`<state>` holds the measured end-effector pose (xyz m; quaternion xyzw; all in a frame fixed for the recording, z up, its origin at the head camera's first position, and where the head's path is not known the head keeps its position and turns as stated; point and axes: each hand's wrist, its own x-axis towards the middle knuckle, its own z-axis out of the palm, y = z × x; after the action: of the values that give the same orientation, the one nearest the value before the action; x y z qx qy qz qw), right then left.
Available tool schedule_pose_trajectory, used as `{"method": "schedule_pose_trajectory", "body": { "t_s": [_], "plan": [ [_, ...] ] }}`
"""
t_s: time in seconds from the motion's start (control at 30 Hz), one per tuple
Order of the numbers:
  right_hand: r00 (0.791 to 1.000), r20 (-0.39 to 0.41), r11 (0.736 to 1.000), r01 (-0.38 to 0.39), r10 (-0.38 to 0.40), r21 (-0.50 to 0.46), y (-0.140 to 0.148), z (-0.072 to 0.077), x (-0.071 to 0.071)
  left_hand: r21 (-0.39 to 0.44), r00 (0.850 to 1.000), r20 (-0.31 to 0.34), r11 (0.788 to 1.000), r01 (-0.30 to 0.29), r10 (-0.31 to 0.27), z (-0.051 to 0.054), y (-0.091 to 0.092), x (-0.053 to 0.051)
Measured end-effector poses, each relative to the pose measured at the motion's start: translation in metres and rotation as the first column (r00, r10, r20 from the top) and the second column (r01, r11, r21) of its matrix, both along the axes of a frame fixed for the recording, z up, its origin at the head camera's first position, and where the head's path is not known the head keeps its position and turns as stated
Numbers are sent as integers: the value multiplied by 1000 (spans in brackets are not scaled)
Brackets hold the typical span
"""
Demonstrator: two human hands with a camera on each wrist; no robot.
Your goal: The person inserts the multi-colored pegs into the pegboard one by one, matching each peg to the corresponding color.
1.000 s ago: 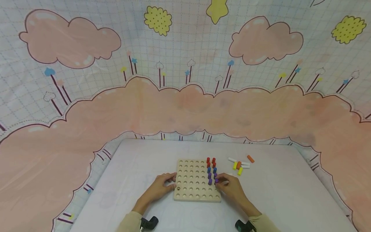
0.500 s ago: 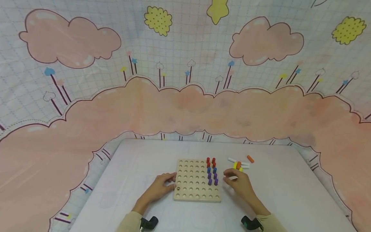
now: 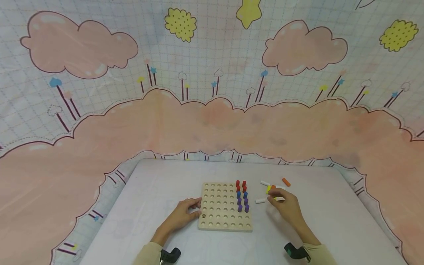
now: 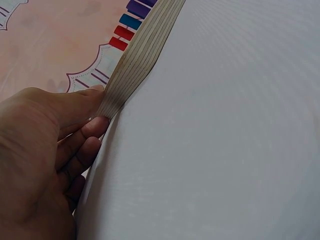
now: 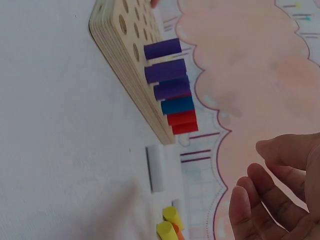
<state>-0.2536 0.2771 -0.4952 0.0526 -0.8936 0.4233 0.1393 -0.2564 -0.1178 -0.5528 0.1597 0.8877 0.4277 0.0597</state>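
Note:
A wooden pegboard [image 3: 218, 206] with rows of holes lies on the white table. Red, blue and purple pegs [image 3: 246, 208] stand upright in two columns at its right side. My left hand [image 3: 184, 213] holds the board's left edge; the left wrist view shows thumb and fingertips against its layered wood. To the right, my right hand [image 3: 288, 206] hovers by the loose pegs, partly covering them. Its fingers are apart with nothing between them in the right wrist view. A white peg [image 3: 260, 201] lies between that hand and the board.
Beyond the right hand are a yellow peg [image 3: 268, 189], another white peg [image 3: 265, 183] and an orange peg [image 3: 286, 182]. A patterned cloth [image 3: 212, 125] with clouds rises behind the table [image 3: 172, 176].
My right hand has let go of the purple peg at the board and moved right toward the loose pegs. A white peg has come into view where it passed. The left hand stays put.

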Motion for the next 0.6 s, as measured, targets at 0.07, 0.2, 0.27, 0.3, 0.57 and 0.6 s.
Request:
{"method": "schedule_pose_trajectory", "body": {
  "t_s": [0.07,0.2,0.27,0.3,0.57,0.6],
  "plan": [
    [1000,-7,1000,11,-11,4,3,0,-1,3,1000,-2,1000,1,-1,0,0,0],
    [1000,-15,1000,20,-20,-8,9,1,-2,3,1000,-6,1000,4,-4,0,0,-1],
    [1000,-17,1000,24,-25,-18,12,2,-3,-1,1000,-7,1000,5,-5,0,0,-1],
    [1000,-13,999,27,-27,-24,14,2,-4,-4,1000,-9,1000,5,-5,-1,0,-1],
    [998,20,998,63,-63,-3,20,-4,-6,0,1000,-5,1000,0,0,-1,0,0],
    [998,24,998,64,-64,0,20,-5,-6,-4,1000,-8,1000,2,-2,-1,0,0]
  ]
}}
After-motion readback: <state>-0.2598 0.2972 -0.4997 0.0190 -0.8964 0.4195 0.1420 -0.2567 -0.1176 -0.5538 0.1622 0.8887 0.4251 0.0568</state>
